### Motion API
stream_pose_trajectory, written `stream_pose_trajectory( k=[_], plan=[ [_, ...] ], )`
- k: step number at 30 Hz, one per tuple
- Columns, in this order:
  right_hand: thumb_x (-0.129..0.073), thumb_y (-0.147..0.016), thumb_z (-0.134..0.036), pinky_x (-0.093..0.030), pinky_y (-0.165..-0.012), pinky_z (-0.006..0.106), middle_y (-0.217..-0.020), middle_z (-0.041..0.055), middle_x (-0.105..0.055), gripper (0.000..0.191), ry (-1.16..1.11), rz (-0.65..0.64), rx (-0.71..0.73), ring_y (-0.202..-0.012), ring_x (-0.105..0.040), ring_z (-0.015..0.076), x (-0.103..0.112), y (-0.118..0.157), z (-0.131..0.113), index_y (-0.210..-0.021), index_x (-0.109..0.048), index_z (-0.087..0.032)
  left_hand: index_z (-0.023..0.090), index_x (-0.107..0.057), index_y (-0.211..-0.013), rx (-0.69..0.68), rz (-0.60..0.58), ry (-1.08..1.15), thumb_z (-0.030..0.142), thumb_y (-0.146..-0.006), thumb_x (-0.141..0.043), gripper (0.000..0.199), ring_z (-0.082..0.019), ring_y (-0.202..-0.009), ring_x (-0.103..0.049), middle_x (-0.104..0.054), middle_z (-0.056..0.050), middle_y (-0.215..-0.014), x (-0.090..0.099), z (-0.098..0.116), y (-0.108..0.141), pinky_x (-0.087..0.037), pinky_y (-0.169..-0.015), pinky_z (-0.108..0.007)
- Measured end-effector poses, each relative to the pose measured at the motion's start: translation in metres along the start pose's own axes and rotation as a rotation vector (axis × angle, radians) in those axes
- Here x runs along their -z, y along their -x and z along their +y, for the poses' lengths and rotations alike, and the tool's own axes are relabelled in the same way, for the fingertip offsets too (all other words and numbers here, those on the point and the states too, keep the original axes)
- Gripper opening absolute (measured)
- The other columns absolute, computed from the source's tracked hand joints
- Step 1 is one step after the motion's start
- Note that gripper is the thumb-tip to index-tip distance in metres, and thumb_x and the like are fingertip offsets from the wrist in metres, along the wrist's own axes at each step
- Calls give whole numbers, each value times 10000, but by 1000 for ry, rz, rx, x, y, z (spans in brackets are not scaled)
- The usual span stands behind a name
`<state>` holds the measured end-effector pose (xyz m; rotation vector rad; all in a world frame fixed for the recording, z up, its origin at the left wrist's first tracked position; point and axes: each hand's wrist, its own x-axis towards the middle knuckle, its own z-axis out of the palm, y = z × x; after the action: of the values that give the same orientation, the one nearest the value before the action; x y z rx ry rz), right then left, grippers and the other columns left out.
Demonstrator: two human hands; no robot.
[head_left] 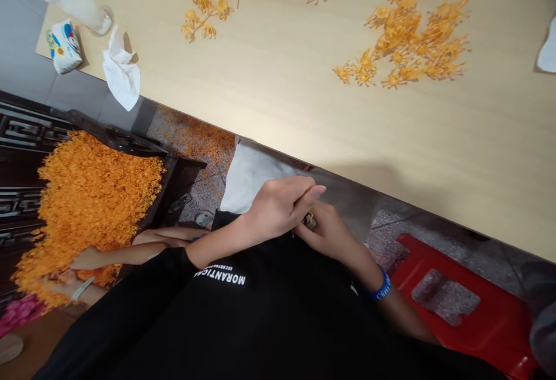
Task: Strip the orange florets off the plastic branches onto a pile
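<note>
Below the table edge, left hand and right hand pinched together on a small orange piece.

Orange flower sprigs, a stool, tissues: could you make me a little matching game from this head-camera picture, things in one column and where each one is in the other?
Things:
1. loose orange sprigs
2. big orange heap
3. red stool
4. tissue pack

Places:
A. on the floor, below the table's near edge, beside the person's right hand
B. at the table's far left corner, next to a crumpled white tissue
C. spread out on the tabletop
D. piled off the table, beyond the left hand

Pairs: 1-C, 2-D, 3-A, 4-B
</note>
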<state>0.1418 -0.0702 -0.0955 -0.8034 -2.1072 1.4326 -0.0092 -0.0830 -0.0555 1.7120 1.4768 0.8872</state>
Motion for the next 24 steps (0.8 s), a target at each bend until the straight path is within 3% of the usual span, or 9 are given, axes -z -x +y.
stream_pose_trajectory(
  k=[4, 9, 12, 16, 20, 22, 24],
  plan=[
    [-473, -924, -199, -356, -514, 264, -618, 13, -579, 223, 22, -14, 63, -528, -489, 134, 3, 4, 4, -701, -489, -206, 201, -396, -670, -9, -28, 51, 364, -1006, -326, 380, -118, -608, -402, -441, 5, -650, -2, -2, -2, -336, -593, -276],
    [-418, -971, -216, -312, -475, 247, -543, -19, -497, 324, 41, -20, 60, -456, -420, 99, 5, 4, 1, -648, -425, -204, 194, -341, -621, 78, -74, 208, 407, -1001, -327, 436, -94, -540, -347, -363, 34, -573, -6, -6, -2, -293, -545, -268],
    [-382, -982, -193, -314, -480, 241, -526, -22, -490, 347, 52, 50, 144, -452, -419, 92, 4, 2, -3, -640, -440, -197, 183, -359, -604, 246, -111, 448, 491, -984, -323, 491, -78, -516, -329, -351, 42, -549, -14, -9, -4, -274, -510, -248],
    [-385, -968, -162, -328, -494, 235, -495, -31, -499, 337, 17, 61, 210, -443, -435, 88, 1, 3, -5, -652, -502, -188, 172, -373, -557, 488, -284, 855, 590, -914, -432, 553, -51, -457, -285, -320, 57, -500, -22, -17, -9, -235, -443, -211],
    [-335, -1000, -231, -314, -480, 242, -441, -37, -408, 454, -327, 90, 125, -404, -376, 83, 4, 9, -5, -561, -441, -193, 189, -288, -542, 761, -460, 1247, 587, -868, -525, 567, -23, -366, -151, -224, 91, -453, -25, -31, -12, -106, -348, -172],
    [-324, -1008, -283, -298, -481, 256, -441, -30, -367, 499, -483, 118, 78, -413, -356, 89, 9, 11, -5, -523, -397, -196, 195, -236, -543, 867, -471, 1378, 557, -895, -495, 568, -20, -353, -110, -187, 95, -446, -26, -38, -10, -70, -327, -155],
    [-346, -1006, -320, -293, -492, 261, -465, -20, -376, 503, -528, 109, 29, -439, -366, 95, 15, 13, -6, -527, -420, -189, 188, -228, -541, 870, -429, 1424, 527, -918, -468, 561, -18, -353, -113, -189, 90, -447, -25, -39, -6, -72, -322, -141]
  ],
)
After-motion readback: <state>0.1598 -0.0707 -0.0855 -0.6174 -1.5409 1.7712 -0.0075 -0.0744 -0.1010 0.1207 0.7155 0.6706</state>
